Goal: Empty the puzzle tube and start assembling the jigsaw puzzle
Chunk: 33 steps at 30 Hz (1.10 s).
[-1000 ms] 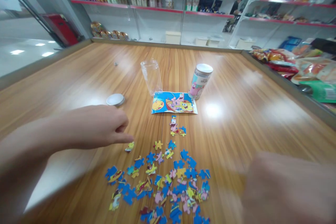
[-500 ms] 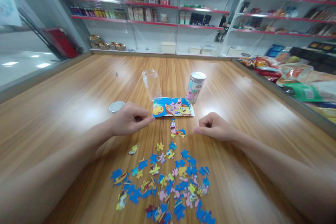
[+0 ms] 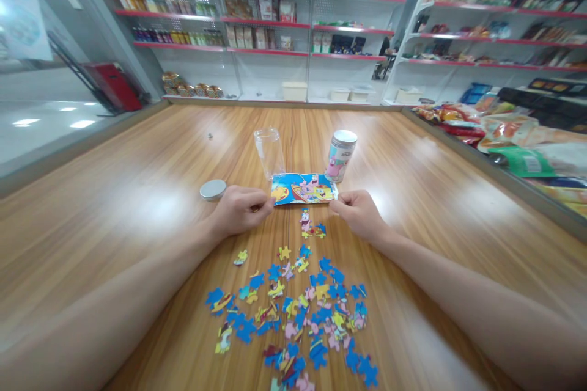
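Blue card (image 3: 303,189) — probably light, bendable, best edge-held — is pinched at near corners by left hand (image 3: 242,209) and right hand (image 3: 361,212).

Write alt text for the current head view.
Left hand and right hand at the near corners of a cartoon picture sheet on a wooden table. Loose puzzle pieces lie scattered nearer the viewer; beyond the sheet stand a clear jar and a labelled canister.
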{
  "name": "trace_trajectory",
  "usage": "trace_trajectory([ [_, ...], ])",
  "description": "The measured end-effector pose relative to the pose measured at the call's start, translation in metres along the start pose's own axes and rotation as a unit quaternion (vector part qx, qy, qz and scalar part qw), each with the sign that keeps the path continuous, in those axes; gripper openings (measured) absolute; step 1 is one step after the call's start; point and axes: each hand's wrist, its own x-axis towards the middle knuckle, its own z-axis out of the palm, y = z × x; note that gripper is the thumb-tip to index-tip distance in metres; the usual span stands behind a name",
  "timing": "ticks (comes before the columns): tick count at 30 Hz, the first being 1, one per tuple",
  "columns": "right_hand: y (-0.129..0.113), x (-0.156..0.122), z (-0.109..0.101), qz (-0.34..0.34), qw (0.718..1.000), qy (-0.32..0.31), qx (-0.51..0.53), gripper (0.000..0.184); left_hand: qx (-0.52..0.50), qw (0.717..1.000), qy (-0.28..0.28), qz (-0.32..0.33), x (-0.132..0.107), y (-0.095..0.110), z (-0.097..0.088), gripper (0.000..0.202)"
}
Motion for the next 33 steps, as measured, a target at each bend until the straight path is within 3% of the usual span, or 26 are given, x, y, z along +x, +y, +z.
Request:
trace_trajectory([
  [10,-0.002,0.000,-0.007,-0.055,0.994,-0.089,-0.016,0.045,-0.001,1.000,0.000,-0.006,-0.001,0.000,0.002,0.044],
  [25,-0.002,-0.005,-0.010,-0.129,0.982,-0.130,-0.056,0.046,-0.015,1.000,-0.015,0.006,0.001,-0.002,0.002,0.045],
  [29,-0.005,-0.011,-0.009,-0.176,0.973,-0.138,-0.063,0.045,-0.017,1.000,-0.014,0.004,0.000,-0.003,0.000,0.044],
  [33,-0.016,-0.026,-0.006,-0.270,0.952,-0.134,-0.060,0.024,-0.022,0.999,-0.029,0.020,-0.002,0.001,0.000,0.044],
])
